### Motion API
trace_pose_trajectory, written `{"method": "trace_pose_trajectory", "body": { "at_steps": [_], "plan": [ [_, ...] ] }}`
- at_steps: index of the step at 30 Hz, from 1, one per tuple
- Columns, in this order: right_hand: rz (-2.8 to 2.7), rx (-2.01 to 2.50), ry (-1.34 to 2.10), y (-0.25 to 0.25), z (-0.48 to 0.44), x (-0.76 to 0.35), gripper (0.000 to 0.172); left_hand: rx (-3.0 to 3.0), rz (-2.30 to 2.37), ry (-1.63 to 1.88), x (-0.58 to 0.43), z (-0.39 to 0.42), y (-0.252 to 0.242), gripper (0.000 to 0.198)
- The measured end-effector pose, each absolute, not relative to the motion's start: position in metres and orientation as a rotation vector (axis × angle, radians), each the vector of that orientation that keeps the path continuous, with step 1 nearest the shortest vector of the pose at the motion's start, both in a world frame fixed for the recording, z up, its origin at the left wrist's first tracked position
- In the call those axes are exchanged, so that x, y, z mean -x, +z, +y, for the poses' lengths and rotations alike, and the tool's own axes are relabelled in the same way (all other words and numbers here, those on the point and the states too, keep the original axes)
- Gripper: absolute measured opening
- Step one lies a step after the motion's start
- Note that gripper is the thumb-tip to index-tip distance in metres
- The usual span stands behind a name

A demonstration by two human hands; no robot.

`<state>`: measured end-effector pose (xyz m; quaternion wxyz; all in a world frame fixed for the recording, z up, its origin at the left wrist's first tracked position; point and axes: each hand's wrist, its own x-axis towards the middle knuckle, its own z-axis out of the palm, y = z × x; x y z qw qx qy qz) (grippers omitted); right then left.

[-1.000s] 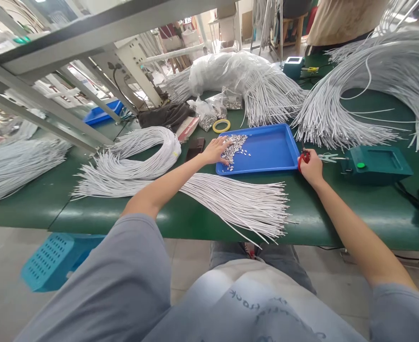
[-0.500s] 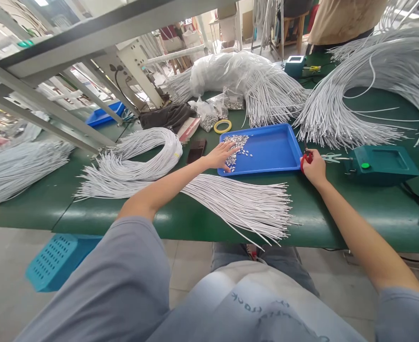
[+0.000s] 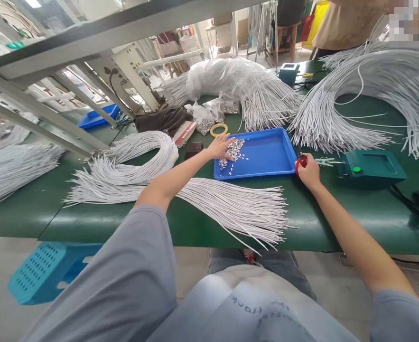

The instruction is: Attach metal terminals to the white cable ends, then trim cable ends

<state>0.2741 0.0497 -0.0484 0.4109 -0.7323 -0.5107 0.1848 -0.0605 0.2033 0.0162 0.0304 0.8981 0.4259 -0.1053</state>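
Note:
A blue tray (image 3: pixel 266 154) lies on the green table (image 3: pixel 337 213) with a pile of small silver metal pieces (image 3: pixel 232 152) at its left end. My left hand (image 3: pixel 219 147) rests flat on that pile, fingers spread. At the tray's right edge my right hand (image 3: pixel 308 172) is closed around a red-handled tool (image 3: pixel 299 163). A fan of white cords (image 3: pixel 237 206) lies across the table just in front of the tray.
A green box with a green button (image 3: pixel 371 168) stands right of my right hand. White cord bundles (image 3: pixel 369 95) cover the back right, and a coiled bundle (image 3: pixel 138 159) sits left. A yellow tape ring (image 3: pixel 218 129), bags of metal pieces (image 3: pixel 209 114) and a person (image 3: pixel 340 21) are behind. A blue crate (image 3: pixel 49 270) stands on the floor.
My left hand slid a little further back over the pile of metal pieces. My right hand stayed closed on the red-handled tool. The view shifted slightly.

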Motion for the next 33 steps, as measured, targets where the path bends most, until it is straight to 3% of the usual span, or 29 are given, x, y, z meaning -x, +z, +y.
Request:
{"method": "trace_pose_trajectory", "body": {
  "at_steps": [7,27,33],
  "plan": [
    [-1.278,1.867,0.487,-0.047,0.049,-0.273,0.029,-2.845,0.877,-0.511,0.060,0.172,0.020,0.115],
    [-1.305,1.828,0.449,-0.049,0.049,-0.274,0.027,-2.781,1.317,-0.385,0.041,0.222,0.017,0.109],
    [-1.293,1.839,0.446,-0.052,0.050,-0.275,0.027,-2.880,0.993,-0.470,0.075,0.195,0.031,0.113]
  ]
}}
